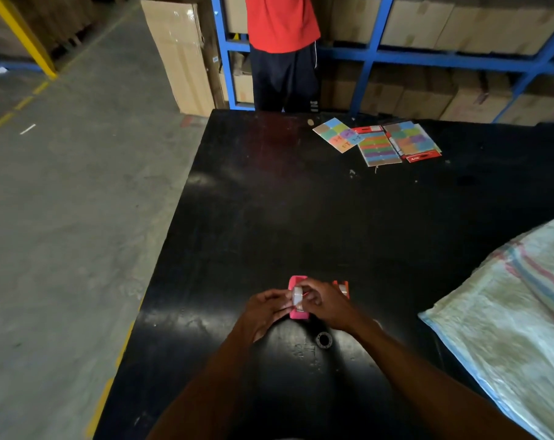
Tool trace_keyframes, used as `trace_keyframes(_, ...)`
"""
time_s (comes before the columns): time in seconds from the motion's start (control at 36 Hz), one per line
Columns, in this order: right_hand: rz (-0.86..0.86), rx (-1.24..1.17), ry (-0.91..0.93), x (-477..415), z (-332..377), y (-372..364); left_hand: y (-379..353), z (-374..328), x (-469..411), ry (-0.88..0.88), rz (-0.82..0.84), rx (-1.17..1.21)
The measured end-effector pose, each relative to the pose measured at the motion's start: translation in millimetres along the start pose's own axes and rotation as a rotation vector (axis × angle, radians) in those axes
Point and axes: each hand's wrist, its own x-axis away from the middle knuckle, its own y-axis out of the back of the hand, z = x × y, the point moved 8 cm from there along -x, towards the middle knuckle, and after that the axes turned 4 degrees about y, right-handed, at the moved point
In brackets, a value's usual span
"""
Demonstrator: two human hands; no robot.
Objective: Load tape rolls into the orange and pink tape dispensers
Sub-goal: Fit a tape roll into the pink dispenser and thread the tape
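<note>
**Two hands busy at the pink tape dispenser**

Much of the pink tape dispenser (298, 300) is hidden by the hands that meet over it. Only its far end and its near end peek out. It sits on the black table (301, 201), near the front edge, and its long side runs away from the person, toward the far side of the table.

The left hand (266, 312) grips the dispenser's left side. The right hand (325, 304) comes in from the other side, and its fingers pinch a pale tape roll (297, 296) on top of the dispenser. The roll stands on its edge.

The orange tape dispenser (344, 289) is mostly covered by the right hand, so which way it points is hard to tell. A small dark ring (324, 339) lies on the table just below the hands.
</note>
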Motion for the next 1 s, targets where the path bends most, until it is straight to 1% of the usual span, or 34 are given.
trace_keyframes(0.22,-0.009,0.017,0.0,-7.1,-6.2,3.4,-4.5,-2.7,-1.6,-0.004,0.008,0.022)
trace_keyframes(0.58,-0.006,0.012,-0.005,-1.3,-6.0,0.3,-6.0,-2.3,4.2,0.004,0.008,-0.028)
trace_keyframes(0.69,-0.031,0.04,0.009,1.1,-2.3,4.8,-5.1,-1.9,2.8,-0.01,0.0,-0.051)
trace_keyframes(0.78,-0.059,0.094,0.029,-2.5,0.9,12.5,-4.3,-9.3,-1.1,-0.049,-0.047,-0.123)
trace_keyframes(0.83,-0.084,0.18,0.051,-7.0,3.3,19.6,-2.5,-19.3,-4.1,-0.098,-0.12,-0.207)
trace_keyframes(0.92,-0.063,0.401,0.051,-13.2,4.8,22.3,2.2,-31.8,-11.6,-0.17,-0.199,-0.393)
trace_keyframes(1.0,-0.055,0.556,0.007,-15.1,2.8,20.6,8.0,-29.3,-21.7,-0.153,-0.209,-0.595)
